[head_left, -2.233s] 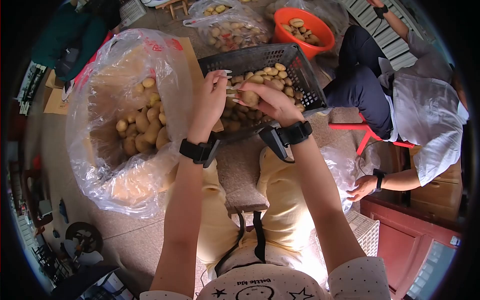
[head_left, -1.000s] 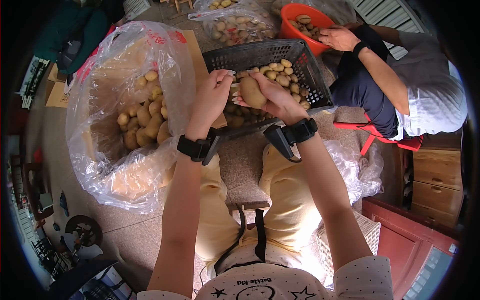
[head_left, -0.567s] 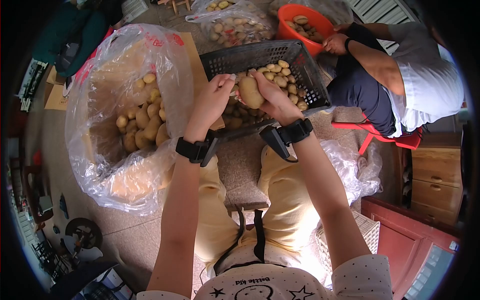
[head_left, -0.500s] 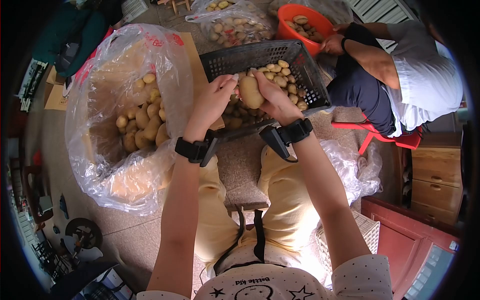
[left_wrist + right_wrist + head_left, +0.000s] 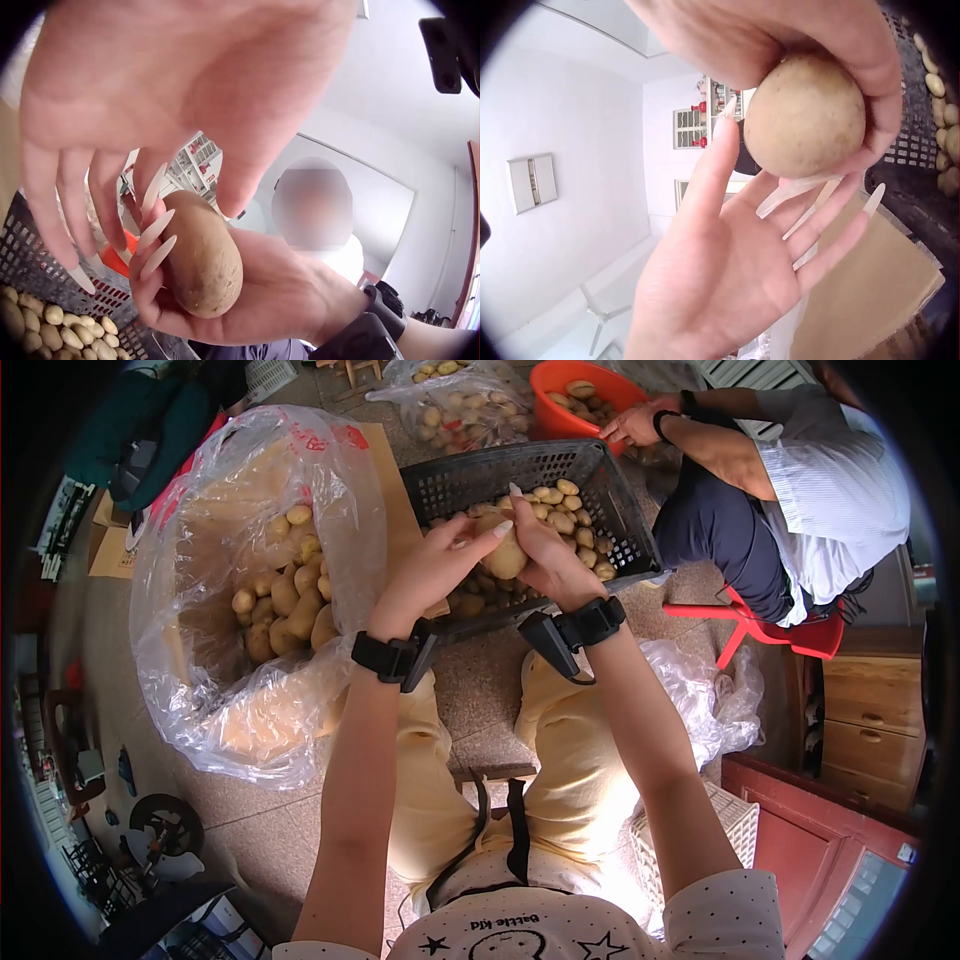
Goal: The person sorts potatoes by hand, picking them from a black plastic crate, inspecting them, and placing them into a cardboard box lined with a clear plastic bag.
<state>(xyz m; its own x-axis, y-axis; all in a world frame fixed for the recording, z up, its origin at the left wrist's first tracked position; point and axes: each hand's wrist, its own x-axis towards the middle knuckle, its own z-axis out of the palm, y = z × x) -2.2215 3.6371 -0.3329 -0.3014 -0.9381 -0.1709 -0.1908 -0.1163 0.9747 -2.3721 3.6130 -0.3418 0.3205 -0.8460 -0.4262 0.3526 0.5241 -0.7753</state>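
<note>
My right hand (image 5: 552,560) grips a large tan potato (image 5: 507,560) over the black crate, with its long-nailed fingers curled round the far side of the potato. In the left wrist view the potato (image 5: 204,262) lies lengthwise across the right palm, its lower end showing rough marks. My left hand (image 5: 425,572) is right beside it, thumb stretched toward the potato's top. Seen from the right wrist, the left hand (image 5: 724,259) is spread, palm facing up under the potato (image 5: 806,116). Smaller potatoes (image 5: 562,510) lie in the crate (image 5: 470,465) below both hands.
At left stands a cardboard box lined with a clear plastic bag (image 5: 345,490), with bigger potatoes (image 5: 285,600) inside. Beyond the crate are bagged potatoes (image 5: 465,415) and an orange basin (image 5: 550,420). Another person (image 5: 830,470) sits at right on a red stool (image 5: 735,625), hands at the basin.
My left fingers, bunched against the potato's side before, have spread and the thumb has straightened. The right hand keeps its grip. The other person's hands and the orange basin have shifted left.
</note>
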